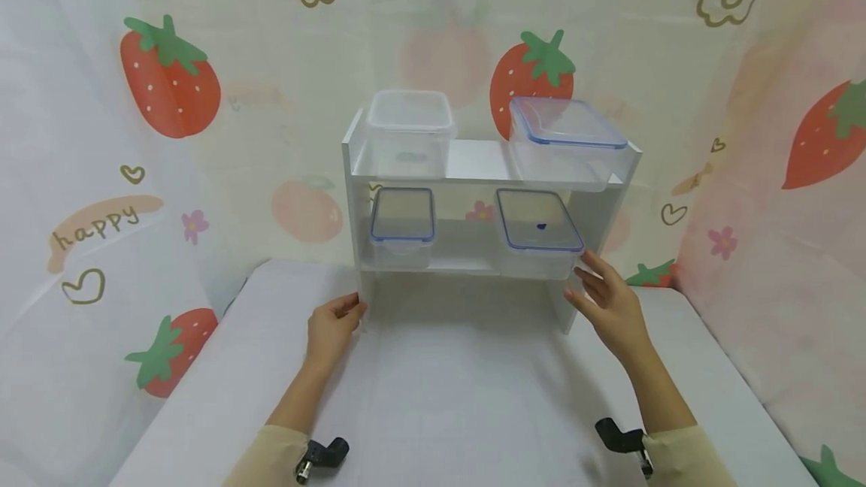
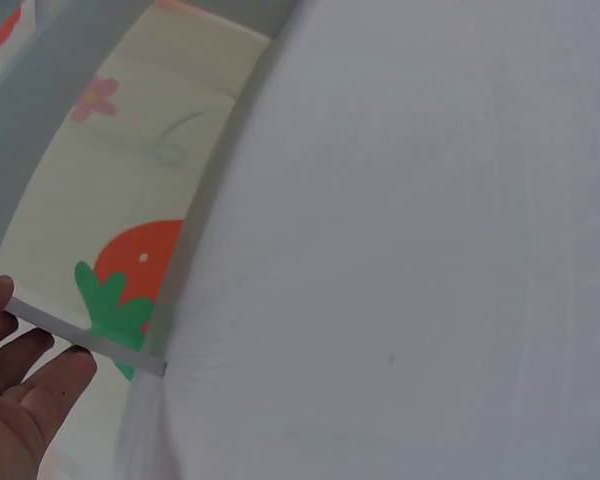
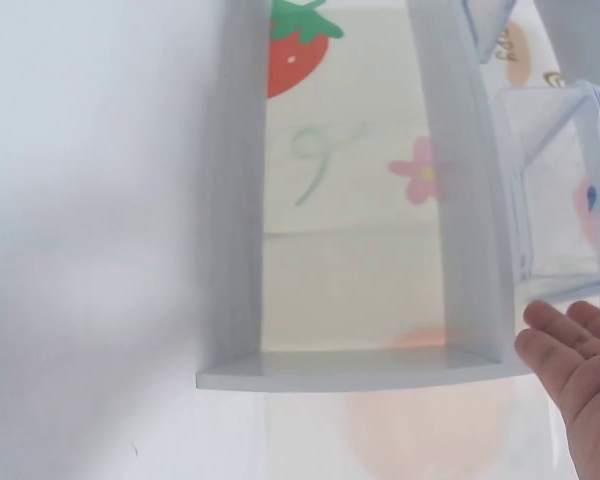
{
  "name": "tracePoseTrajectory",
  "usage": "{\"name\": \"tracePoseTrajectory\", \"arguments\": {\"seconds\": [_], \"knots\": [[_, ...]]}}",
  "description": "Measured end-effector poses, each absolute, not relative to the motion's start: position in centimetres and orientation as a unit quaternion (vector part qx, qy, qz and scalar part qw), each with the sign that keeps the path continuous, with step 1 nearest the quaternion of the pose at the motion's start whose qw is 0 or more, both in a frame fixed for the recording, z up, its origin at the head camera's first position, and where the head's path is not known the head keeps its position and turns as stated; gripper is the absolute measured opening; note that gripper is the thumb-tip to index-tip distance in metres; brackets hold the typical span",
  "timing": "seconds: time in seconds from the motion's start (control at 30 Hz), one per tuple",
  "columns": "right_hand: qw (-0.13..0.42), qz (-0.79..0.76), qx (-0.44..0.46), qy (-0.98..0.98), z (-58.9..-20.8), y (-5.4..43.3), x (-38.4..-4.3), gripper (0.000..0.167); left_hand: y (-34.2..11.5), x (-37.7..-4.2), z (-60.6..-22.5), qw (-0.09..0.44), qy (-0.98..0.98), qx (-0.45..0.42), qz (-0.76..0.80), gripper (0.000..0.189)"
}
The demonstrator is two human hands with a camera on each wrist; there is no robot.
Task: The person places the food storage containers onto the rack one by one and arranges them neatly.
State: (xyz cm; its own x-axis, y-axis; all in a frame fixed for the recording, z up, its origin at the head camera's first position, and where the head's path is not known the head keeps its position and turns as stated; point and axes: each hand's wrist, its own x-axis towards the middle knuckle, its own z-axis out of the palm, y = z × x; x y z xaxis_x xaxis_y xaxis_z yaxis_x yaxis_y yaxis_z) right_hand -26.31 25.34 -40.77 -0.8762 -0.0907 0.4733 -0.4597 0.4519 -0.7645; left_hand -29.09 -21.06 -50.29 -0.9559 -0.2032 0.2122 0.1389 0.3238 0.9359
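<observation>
A white two-tier shelf [image 1: 467,160] stands on the table with clear plastic containers on both tiers. My left hand [image 1: 334,328] is at the front edge of its left side panel, low down; in the left wrist view the fingers [image 2: 55,385] lie along the panel's outer side. Beside the right side panel is my right hand [image 1: 612,310], fingers spread, fingertips right by the blue-rimmed lidded container [image 1: 539,224] on the lower tier. In the right wrist view, that container [image 3: 555,190] overhangs the shelf edge near the fingertips.
A smaller blue-rimmed container [image 1: 403,216] sits lower left. On the upper tier are a container with a clear lid [image 1: 410,134] at left and a large blue-rimmed one [image 1: 568,130] at right. White cloth covers the table [image 1: 460,397]; strawberry-print curtains [image 1: 257,58] hang behind and beside it.
</observation>
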Motion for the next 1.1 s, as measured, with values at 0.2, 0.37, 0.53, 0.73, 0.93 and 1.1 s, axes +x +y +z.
{"name": "tracePoseTrajectory", "arguments": {"seconds": [0.2,0.37,0.53,0.73,0.93,1.1], "knots": [[0.191,0.484,0.173,-0.836,-41.3,25.7,-25.7,0.072,-21.7,-28.3,-49.2,0.119,-0.816,0.009,-0.565,0.039],[0.203,0.468,0.182,-0.841,-41.8,25.9,-25.3,0.067,-22.1,-27.7,-48.4,0.11,-0.827,-0.006,-0.552,0.039],[0.215,0.432,0.18,-0.857,-42.4,26.2,-24.7,0.063,-22.6,-27.3,-47.9,0.078,-0.84,-0.03,-0.536,0.044],[0.218,0.394,0.178,-0.875,-43.2,26.5,-24.2,0.061,-23.5,-26.9,-47.6,0.053,-0.855,-0.066,-0.512,0.05],[0.221,0.39,0.195,-0.872,-43.9,26.6,-23.9,0.06,-24.0,-26.3,-47.4,0.058,-0.878,-0.093,-0.466,0.049],[0.241,0.355,0.2,-0.881,-44.4,27.0,-23.7,0.062,-24.1,-25.9,-47.0,0.084,-0.891,-0.118,-0.431,0.042]]}}
